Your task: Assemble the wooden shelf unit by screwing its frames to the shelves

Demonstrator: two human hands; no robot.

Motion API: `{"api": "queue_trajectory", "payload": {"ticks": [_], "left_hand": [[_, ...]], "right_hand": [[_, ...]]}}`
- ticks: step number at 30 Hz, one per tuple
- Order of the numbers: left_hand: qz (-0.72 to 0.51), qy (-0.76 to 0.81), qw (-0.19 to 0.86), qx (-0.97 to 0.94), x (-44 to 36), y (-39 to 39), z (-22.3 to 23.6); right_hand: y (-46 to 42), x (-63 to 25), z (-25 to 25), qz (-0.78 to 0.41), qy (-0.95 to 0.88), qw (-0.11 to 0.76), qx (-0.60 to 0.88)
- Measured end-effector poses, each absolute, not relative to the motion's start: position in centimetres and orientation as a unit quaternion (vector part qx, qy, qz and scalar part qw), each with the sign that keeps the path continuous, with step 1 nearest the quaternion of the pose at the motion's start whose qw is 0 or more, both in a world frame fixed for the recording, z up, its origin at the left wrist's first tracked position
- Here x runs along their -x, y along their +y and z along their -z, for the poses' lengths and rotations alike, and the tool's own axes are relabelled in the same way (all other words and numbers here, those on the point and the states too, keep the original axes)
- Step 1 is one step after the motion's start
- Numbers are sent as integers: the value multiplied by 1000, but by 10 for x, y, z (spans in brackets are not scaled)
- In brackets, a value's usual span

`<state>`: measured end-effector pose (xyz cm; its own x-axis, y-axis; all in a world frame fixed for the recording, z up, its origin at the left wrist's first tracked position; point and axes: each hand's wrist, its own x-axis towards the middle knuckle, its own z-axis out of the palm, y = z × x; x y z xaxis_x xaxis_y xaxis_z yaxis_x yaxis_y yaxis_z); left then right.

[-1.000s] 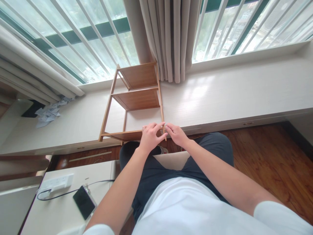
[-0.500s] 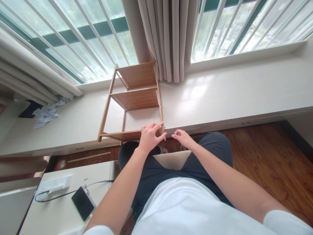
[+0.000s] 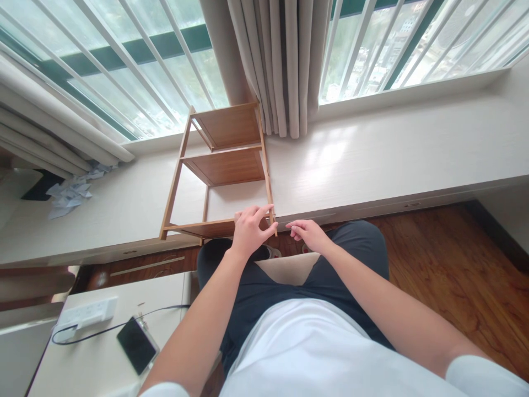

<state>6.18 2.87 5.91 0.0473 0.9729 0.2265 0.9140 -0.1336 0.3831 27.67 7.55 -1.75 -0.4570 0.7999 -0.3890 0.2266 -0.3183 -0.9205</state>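
Note:
A wooden shelf rack [image 3: 225,166] with three boards lies tipped back on the pale window ledge, its near end reaching over the ledge's front edge. My left hand [image 3: 250,229] grips its near right corner, thumb and forefinger around the side post and the other fingers over the lowest board. Just right of that post is my right hand [image 3: 308,232], its fingers curled together and its fingertips a short gap from the wood. Whatever the right fingers may pinch is too small to make out. A small pin-like piece seems to stick out of the post between the hands.
The window ledge [image 3: 372,149] runs across under barred windows and curtains [image 3: 285,71]. Torn paper [image 3: 71,196] lies at its left end. On a white cabinet [image 3: 165,292] at lower left are a power strip [image 3: 88,312], a cable and a dark-screened device [image 3: 138,344].
The view has shifted slightly, so everything sits a little further left. My right hand's fingers have turned and now point more toward the post. The left hand keeps its grip.

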Motion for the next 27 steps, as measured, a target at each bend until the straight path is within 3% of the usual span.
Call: {"api": "queue_trajectory", "payload": {"ticks": [5,11,27], "left_hand": [[-216,656,67,-721,-62,29,-59],[-210,660,68,-718,-62,28,-58],[-204,661,71,-718,-62,28,-58]], "right_hand": [[85,-269,-12,-475,-707,280,443],[93,-259,-30,-302,-808,266,429],[102,-257,-44,-207,-873,261,356]]}}
